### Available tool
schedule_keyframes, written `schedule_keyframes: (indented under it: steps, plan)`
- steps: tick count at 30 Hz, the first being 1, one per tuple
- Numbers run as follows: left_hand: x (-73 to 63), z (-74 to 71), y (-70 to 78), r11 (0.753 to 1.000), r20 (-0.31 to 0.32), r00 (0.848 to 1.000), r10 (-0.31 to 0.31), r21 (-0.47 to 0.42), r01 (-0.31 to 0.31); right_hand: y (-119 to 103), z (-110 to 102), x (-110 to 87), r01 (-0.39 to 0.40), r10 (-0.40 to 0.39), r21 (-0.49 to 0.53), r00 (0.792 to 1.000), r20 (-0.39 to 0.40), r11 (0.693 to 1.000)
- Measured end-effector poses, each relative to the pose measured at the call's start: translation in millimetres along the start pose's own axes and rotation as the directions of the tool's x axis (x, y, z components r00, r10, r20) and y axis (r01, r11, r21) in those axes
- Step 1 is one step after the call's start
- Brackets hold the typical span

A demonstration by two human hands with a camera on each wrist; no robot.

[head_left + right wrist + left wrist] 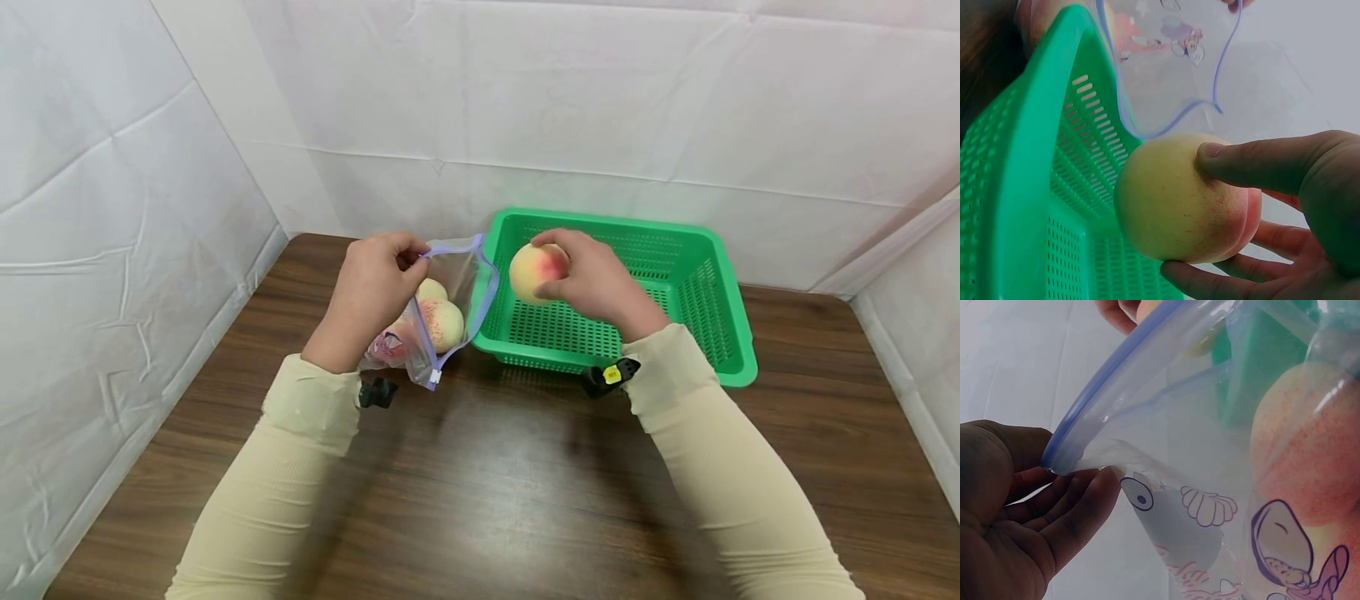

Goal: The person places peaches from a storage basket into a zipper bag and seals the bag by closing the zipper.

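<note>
Between the thumb and fingers of my right hand (592, 275) is a yellow peach (1179, 200) with a red blush, held over the left part of a green plastic basket (731, 325). My left hand (377, 287) pinches the purple-edged rim of a clear zip bag (1204, 419) at its upper left corner. The bag's mouth gapes toward the basket, and its white slider hangs at the lower end of the rim. Inside the bag lie several peaches (441, 325), seen through printed plastic with shell drawings. The held peach is outside the bag, right of its mouth.
The basket stands at the back of a brown wooden table (487, 483), its left wall close beside the bag. White sheeting (562, 100) hangs behind and at both sides. A dark wrist strap with a yellow label (612, 374) sits at the right cuff.
</note>
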State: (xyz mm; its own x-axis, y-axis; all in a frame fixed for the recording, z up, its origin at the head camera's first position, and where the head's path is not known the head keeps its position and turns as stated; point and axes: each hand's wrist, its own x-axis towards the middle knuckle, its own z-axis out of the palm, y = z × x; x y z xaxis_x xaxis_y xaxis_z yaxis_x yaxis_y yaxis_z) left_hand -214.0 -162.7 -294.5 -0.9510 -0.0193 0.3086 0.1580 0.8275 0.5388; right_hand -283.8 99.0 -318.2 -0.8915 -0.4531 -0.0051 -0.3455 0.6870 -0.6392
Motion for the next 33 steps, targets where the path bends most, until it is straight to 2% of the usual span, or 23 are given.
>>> schedule_keyframes:
  steps: [6,11,17,24,29,33]
  plan:
    - [0.0,0.1,-0.9,1.0,0.008,1.0,-0.014,0.0,0.014,-7.9,4.8,-8.1,0.034,-0.034,0.027,0.999,-0.019,0.999]
    - [-0.3,-0.5,-1.0,1.0,0.008,1.0,-0.011,0.0,0.011,-10.6,10.5,-11.1,0.075,-0.074,0.016,0.995,-0.069,0.997]
    - [-0.5,-1.3,-1.1,1.0,0.0,1.0,-0.003,0.005,0.003,-12.2,18.3,-12.6,0.15,-0.149,0.002,0.981,-0.128,0.989]
    - [-0.2,-2.0,-0.8,1.0,0.003,1.0,-0.011,0.01,0.011,-16.9,27.6,-16.6,0.215,-0.209,0.023,0.966,-0.15,0.976]
    - [0.7,-2.3,0.3,1.0,0.005,1.0,-0.015,0.012,0.015,-21.0,35.1,-18.1,0.275,-0.268,0.015,0.948,-0.174,0.961]
    - [1.1,-2.3,1.8,1.0,0.003,1.0,-0.016,0.012,0.016,-23.0,41.5,-18.0,0.288,-0.281,0.009,0.942,-0.184,0.958]
